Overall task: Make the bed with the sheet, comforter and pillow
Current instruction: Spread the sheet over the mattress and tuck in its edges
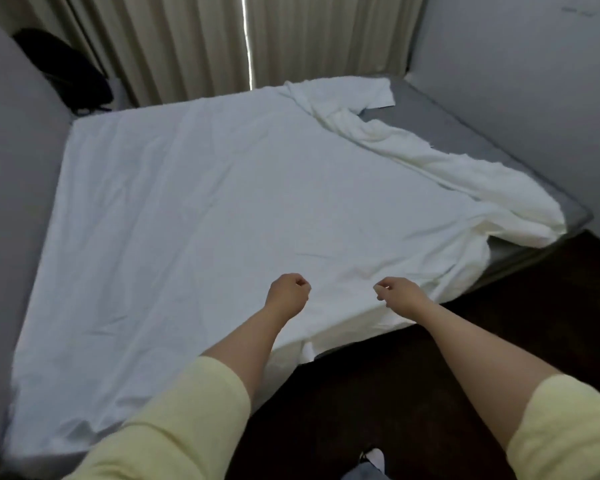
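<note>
A white sheet [201, 216] lies spread over most of the grey mattress [426, 102]. Its right side is bunched into a long rumpled fold [440, 168], which leaves the mattress bare at the far right corner and along the right edge. The sheet's near edge hangs over the bed's side. My left hand [289, 292] hovers over the near part of the sheet, curled into a fist with no cloth visibly in it. Beside it, my right hand [397, 292] has curled fingers and thumb close together, also without visible cloth. No comforter or pillow is in view.
A grey padded panel [11, 174] runs along the bed's left side, with a black bag [66, 71] behind it. Beige curtains [194, 43] hang past the far edge and a grey wall [534, 81] stands on the right. Dark floor [413, 393] lies under me.
</note>
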`<state>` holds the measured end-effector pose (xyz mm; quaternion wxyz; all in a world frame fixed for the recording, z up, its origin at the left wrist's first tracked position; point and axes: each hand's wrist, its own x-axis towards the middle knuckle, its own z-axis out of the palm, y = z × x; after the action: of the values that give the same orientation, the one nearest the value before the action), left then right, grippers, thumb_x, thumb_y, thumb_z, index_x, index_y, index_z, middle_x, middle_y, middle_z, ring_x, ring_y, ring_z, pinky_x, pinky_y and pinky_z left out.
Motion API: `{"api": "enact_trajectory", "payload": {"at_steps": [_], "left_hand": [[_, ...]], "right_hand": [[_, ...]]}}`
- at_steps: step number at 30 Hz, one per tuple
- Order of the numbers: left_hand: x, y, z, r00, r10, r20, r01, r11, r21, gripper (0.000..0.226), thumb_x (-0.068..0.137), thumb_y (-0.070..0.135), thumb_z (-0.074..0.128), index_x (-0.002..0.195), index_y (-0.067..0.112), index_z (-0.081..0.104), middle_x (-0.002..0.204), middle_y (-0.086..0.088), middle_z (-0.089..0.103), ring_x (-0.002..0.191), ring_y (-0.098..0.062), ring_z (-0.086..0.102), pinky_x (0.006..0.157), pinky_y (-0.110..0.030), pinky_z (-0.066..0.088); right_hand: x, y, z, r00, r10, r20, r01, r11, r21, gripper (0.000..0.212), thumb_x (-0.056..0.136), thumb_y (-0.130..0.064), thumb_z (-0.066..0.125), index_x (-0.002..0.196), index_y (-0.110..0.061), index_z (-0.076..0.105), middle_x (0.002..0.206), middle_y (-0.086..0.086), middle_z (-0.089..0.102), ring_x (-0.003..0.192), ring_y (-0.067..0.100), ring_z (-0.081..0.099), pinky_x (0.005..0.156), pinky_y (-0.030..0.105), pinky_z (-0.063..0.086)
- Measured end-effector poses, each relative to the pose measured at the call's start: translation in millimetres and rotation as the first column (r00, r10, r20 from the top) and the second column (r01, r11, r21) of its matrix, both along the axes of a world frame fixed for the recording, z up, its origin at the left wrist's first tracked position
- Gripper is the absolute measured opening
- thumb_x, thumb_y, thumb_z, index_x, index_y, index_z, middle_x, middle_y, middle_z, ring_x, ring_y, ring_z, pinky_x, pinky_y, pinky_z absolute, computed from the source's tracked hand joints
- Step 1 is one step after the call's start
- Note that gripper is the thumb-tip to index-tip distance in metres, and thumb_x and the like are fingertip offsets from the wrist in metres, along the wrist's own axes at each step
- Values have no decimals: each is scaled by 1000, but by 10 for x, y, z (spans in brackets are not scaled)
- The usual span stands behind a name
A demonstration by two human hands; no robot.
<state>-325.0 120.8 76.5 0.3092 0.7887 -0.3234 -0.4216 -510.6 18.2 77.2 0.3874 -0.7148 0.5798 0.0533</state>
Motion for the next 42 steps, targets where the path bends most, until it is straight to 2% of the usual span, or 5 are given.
{"api": "enact_trajectory", "payload": {"at_steps": [5,10,24,31,42], "left_hand": [[-1266,-1244,-21,986,-162,-40,161,987,-7,24,94,13,44,104,5,65,90,-7,63,82,-20,54,64,-23,43],[-2105,-2066,27,964,-261,-48,263,964,26,24,93,12,47,104,2,66,88,-7,62,80,-19,54,66,-24,43],[-3255,-5286,-71,901,-434,2,434,901,12,18,91,8,47,95,4,64,95,-11,65,82,-20,53,72,-27,42],[-4125,-6733,-89,855,-518,10,518,855,12,24,90,11,50,109,5,65,113,-13,66,94,-25,59,75,-26,43],[-4900,-7859,-900,997,-63,-38,70,967,245,36,94,17,49,129,7,49,122,-14,59,114,-29,55,93,-32,44]], "right_hand": [[-1251,-915,163,983,-177,42,179,983,-43,35,98,-24,42,124,-8,58,125,9,61,99,19,54,89,30,42],[-2155,-1671,386,961,-277,11,277,958,-76,33,97,-21,44,123,-7,59,129,10,59,119,26,54,96,31,42],[-3277,-4524,392,918,-397,0,394,911,-124,32,97,-20,46,126,-11,56,130,10,57,118,26,53,95,28,41],[-4082,-5787,201,885,-462,-52,457,886,-83,36,98,-21,44,132,-11,50,135,10,53,121,27,51,97,31,41],[-4790,-7782,-830,984,-84,-158,107,984,143,46,98,-25,44,141,-11,36,141,10,47,127,27,47,107,35,38]]}}
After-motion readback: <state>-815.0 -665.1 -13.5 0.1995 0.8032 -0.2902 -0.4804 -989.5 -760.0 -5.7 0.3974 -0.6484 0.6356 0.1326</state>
